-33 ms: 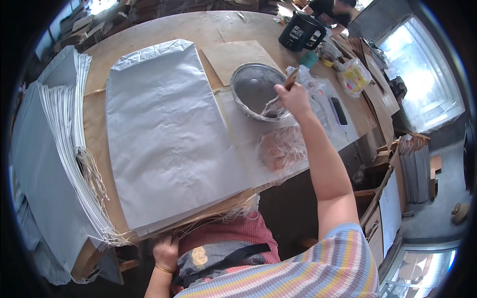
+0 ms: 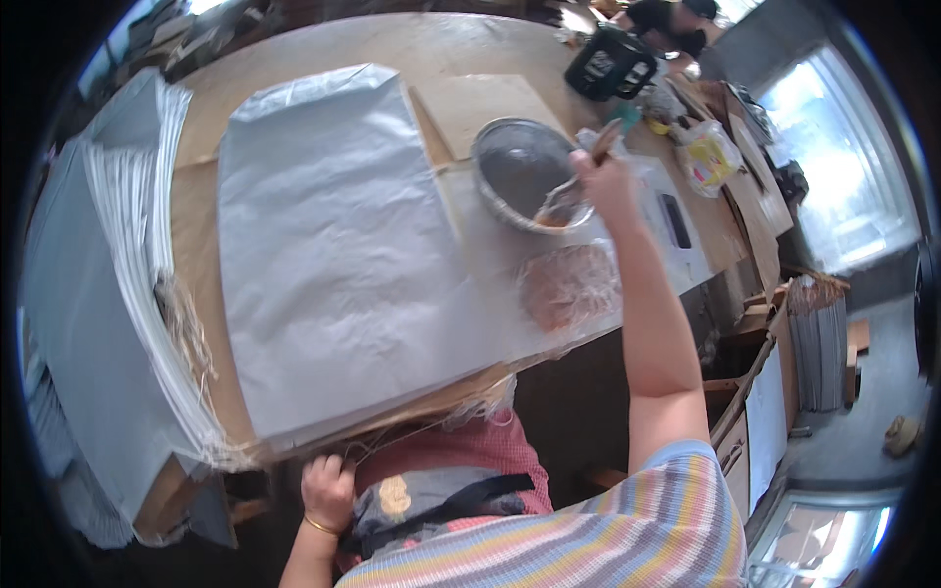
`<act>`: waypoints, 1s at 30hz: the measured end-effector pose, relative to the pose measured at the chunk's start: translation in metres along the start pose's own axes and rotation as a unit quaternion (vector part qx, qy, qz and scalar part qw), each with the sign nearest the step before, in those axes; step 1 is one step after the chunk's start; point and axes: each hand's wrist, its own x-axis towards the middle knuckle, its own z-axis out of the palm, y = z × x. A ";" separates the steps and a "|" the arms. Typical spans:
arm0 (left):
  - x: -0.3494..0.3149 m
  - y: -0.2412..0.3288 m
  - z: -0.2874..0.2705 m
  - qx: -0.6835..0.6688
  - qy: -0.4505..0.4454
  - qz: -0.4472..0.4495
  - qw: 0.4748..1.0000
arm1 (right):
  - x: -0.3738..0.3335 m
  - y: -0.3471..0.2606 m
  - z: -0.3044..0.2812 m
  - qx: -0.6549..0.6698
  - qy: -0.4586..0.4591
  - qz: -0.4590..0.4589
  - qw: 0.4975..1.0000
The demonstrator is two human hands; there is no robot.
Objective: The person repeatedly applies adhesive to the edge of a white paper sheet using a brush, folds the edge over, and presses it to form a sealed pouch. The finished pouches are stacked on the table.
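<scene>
My right hand (image 2: pixel 610 186) is closed round the wooden handle of a brush (image 2: pixel 563 204). The brush's lower end, blurred, rests at the near right rim of a round grey metal bowl (image 2: pixel 483 179). Left of the bowl lies a stack of large silver-grey paper bags (image 2: pixel 338 255), its far end folded over. Below the table's front edge, my left hand (image 2: pixel 328 490) has its fingers curled in. Thin strings pass close to it; what it holds, if anything, is hidden.
A clear plastic bag with reddish contents (image 2: pixel 570 286) sits nearer than the bowl. Farther right are a phone (image 2: pixel 675 220), a black jug (image 2: pixel 610 63) and a yellow-white packet (image 2: pixel 710 159). Folded bags with white cords (image 2: pixel 132 255) fill the left. Another person (image 2: pixel 670 29) is at the far right.
The view has shifted slightly, so the table things sit a little farther right. The brush end has come up to the bowl's near rim, showing a brownish tip. My left hand stays below the edge.
</scene>
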 end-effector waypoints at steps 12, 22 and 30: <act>-0.001 -0.014 -0.076 0.037 0.114 -0.096 0.988 | -0.212 -0.219 0.006 0.371 -0.270 -0.357 0.814; 0.013 -0.029 -0.053 0.011 0.042 -0.137 0.990 | -0.222 -0.253 0.034 0.301 -0.341 -0.290 0.842; 0.015 -0.032 -0.052 0.006 0.033 -0.129 0.991 | -0.229 -0.257 0.044 0.380 -0.332 -0.202 0.839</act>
